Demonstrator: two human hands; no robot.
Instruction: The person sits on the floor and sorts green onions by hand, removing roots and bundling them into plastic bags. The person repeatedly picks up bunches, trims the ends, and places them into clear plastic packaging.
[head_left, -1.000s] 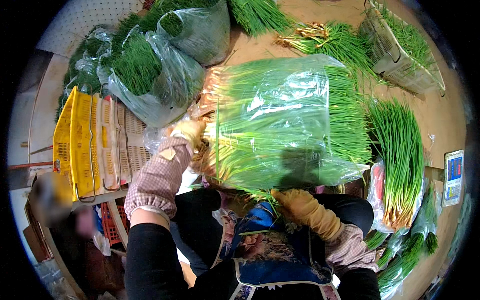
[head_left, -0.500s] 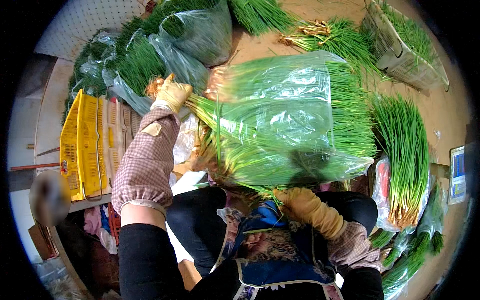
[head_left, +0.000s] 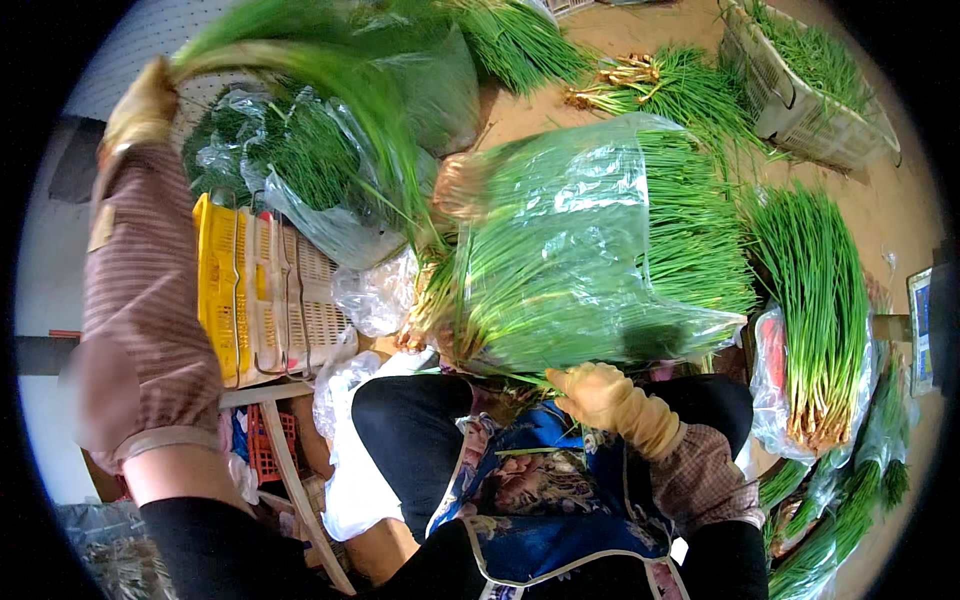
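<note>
My gloved left hand is raised at the upper left, closed around the roots of a loose green onion bunch, whose long leaves are motion-blurred and sweep rightward and down over the bagged greens. In the middle lies a large stack of green onions, roots to the left, partly covered by a clear plastic bag. My gloved right hand is closed at the stack's front edge, over my apron, with a few leaves at its fingers; what it grips is hard to make out.
Bagged greens stand behind yellow and white crates at left. Loose onions and a basket of greens are at back right, on the brown surface. More bundles and a small screen device are at right.
My left hand has lifted a bunch from the left end of the stack and swung it up and leftward. My right hand has stayed near the front edge, moving only slightly.
</note>
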